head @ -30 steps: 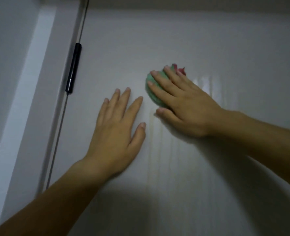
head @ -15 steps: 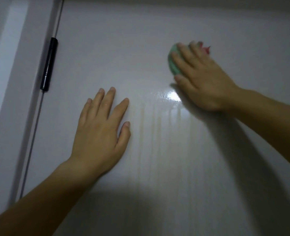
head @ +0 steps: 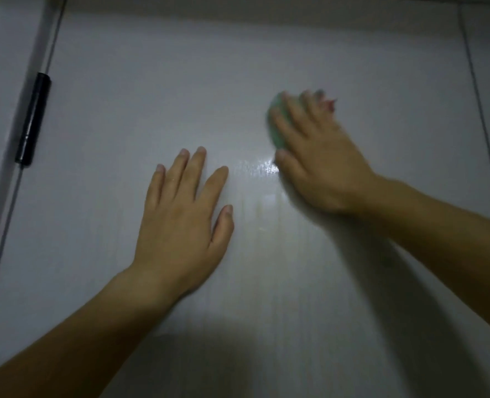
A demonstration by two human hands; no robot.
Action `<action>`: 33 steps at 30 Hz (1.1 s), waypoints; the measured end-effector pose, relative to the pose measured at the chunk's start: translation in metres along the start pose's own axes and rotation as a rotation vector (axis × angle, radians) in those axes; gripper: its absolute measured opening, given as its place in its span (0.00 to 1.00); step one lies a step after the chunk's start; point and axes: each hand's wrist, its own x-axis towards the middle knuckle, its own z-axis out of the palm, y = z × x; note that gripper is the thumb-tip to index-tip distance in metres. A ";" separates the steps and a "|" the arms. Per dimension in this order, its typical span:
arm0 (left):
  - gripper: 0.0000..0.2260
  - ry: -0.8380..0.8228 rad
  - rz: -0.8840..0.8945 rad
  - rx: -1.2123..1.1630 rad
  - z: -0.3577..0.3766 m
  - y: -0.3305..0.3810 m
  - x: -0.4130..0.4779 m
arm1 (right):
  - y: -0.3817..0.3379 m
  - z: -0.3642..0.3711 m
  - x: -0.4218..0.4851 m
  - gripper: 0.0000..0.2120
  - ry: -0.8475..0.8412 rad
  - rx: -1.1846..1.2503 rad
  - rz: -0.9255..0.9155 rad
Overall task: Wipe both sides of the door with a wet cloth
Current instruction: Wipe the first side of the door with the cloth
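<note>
Two hands counted, left hand (head: 180, 219) and right hand (head: 321, 168), one door (head: 238, 67), one green cloth (head: 275, 124), one black hinge (head: 32, 122)

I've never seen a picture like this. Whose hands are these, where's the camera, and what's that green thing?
These are a person's two bare hands, no machine. The camera sits on their head, looking down along the arms. The big pale surface is a door, with a black hinge at its left edge. The left hand rests flat on it, holding nothing. The right hand holds a green cloth against the door. The shiny patch between the hands looks wet.
</note>
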 end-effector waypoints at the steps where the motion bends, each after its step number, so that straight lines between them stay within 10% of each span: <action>1: 0.28 0.006 -0.020 -0.010 0.000 0.005 0.001 | -0.007 0.006 -0.013 0.33 -0.023 -0.014 -0.112; 4: 0.29 0.012 0.014 -0.022 0.003 0.021 0.005 | 0.012 0.005 -0.027 0.31 -0.076 -0.059 -0.242; 9: 0.29 -0.040 0.111 -0.014 0.013 0.044 0.011 | 0.051 -0.010 -0.011 0.33 -0.004 0.025 0.129; 14: 0.29 -0.021 0.065 0.026 0.016 0.054 0.011 | 0.034 0.008 -0.066 0.31 -0.074 -0.039 -0.231; 19: 0.29 -0.026 0.136 -0.036 0.017 0.078 0.019 | 0.077 -0.008 -0.047 0.31 -0.004 0.025 0.125; 24: 0.30 -0.040 0.125 -0.041 0.021 0.095 0.025 | 0.075 0.002 -0.088 0.31 -0.078 -0.021 -0.159; 30: 0.29 -0.067 0.168 -0.061 0.027 0.124 0.037 | 0.138 -0.020 -0.072 0.32 -0.016 0.074 0.228; 33: 0.30 -0.076 0.192 -0.053 0.031 0.138 0.038 | 0.112 -0.004 -0.101 0.32 0.001 0.028 0.055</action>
